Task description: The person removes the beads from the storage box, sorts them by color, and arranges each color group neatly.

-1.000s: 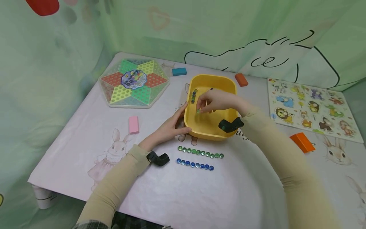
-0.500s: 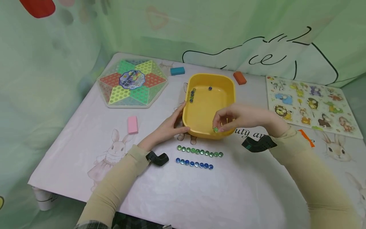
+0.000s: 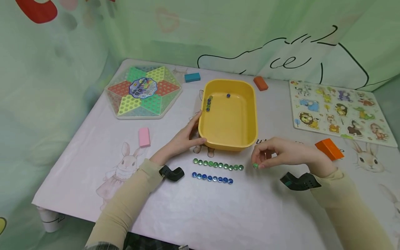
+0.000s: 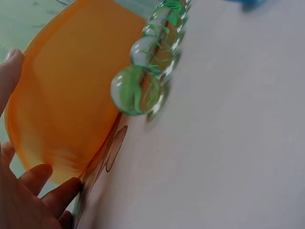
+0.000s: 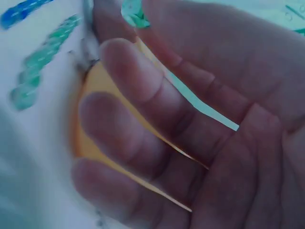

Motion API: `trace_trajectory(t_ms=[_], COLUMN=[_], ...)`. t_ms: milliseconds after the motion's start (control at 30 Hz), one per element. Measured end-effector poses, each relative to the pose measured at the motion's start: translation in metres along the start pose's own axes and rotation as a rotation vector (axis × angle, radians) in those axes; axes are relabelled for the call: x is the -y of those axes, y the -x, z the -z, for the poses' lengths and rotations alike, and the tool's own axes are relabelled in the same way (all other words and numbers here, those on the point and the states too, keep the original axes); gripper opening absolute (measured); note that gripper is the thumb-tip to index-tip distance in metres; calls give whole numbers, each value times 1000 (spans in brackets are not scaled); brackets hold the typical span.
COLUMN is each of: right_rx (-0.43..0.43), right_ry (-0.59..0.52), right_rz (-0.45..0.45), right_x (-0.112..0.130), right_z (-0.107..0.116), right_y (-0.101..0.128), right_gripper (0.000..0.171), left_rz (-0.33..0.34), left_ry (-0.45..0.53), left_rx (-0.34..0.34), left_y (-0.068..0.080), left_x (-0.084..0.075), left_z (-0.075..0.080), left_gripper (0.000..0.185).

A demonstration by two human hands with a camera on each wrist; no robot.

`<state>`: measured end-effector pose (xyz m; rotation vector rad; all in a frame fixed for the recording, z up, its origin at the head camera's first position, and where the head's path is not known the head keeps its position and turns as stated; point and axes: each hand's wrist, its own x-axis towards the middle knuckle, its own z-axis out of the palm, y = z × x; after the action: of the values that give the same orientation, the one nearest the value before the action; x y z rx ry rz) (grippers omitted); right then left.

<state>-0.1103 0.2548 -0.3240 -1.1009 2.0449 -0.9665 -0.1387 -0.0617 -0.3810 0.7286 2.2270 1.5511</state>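
A yellow tub [image 3: 250,114] stands mid-table with several marbles [image 3: 208,103] along its left inner wall and one blue marble [image 3: 228,95] near its back. My left hand [image 3: 184,139] rests against the tub's front left corner, fingers straight; the tub [image 4: 62,100] fills the left wrist view. My right hand [image 3: 275,154] pinches a green marble [image 3: 255,166] just above the table, right of the green marble row [image 3: 218,165]. A blue marble row [image 3: 212,178] lies just below it. The right wrist view shows the fingers [image 5: 143,119] and the marble [image 5: 133,12] at their tips.
A hexagonal Chinese checkers board [image 3: 143,91] sits at the back left and an animal puzzle board [image 3: 337,111] at the right. Small blocks lie around: pink [image 3: 144,136], teal [image 3: 192,77], orange [image 3: 260,83] and a larger orange one [image 3: 329,148]. A green curtain hangs behind.
My right hand has come out of the tub with a green marble and moved down to the right end of the green row. The left hand has stayed on the tub.
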Motion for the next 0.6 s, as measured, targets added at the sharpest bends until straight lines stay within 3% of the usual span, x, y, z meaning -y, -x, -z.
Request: trace_trajectory(t_ms=[167, 467, 600], right_rx=[-39, -150, -191], right_ry=[-27, -28, 4], right_rz=[-65, -282, -299], right_x=[-20, -38, -37], right_z=[-13, -32, -38], right_y=[3, 1, -3], right_gripper=[7, 7, 9], left_rz=[9, 16, 15], left_ry=[-1, -6, -5], left_rx=[0, -2, -4], left_y=[0, -1, 0], left_x=[0, 1, 1], left_z=[0, -1, 0], left_gripper=[85, 85, 85])
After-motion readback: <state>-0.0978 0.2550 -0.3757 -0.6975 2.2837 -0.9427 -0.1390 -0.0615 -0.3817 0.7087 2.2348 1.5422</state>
